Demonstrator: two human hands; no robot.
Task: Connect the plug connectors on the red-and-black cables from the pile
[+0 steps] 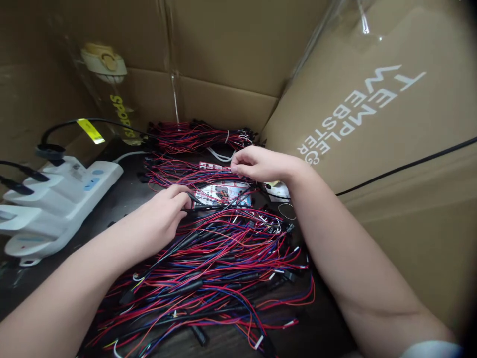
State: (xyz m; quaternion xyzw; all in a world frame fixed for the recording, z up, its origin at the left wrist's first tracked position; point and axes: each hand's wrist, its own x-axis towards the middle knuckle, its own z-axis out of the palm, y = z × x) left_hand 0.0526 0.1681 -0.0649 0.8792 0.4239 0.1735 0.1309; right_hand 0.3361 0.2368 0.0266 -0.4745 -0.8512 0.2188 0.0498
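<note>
My left hand [169, 211] curls its fingers round thin black cables [199, 203], just left of a printed sheet [219, 194] that lies under some wires. Higher and to the right, my right hand [257, 163] is closed in a pinch at the edge of a bunch of red and blue wires [179, 169]; its fingertips appear to be on the wires. Below both hands spreads a large heap of red, blue and black wire harnesses [219, 258] with black connectors and white-tipped ends. A tied bundle of red wires [186, 136] lies at the back.
On the left stands a white power strip [82, 194] with black plugs and a yellow-tagged cord. A clear bottle [122, 104] with a cream lid is behind it. Cardboard walls [231, 44] enclose the dark table, and a black cable [402, 171] crosses the right one.
</note>
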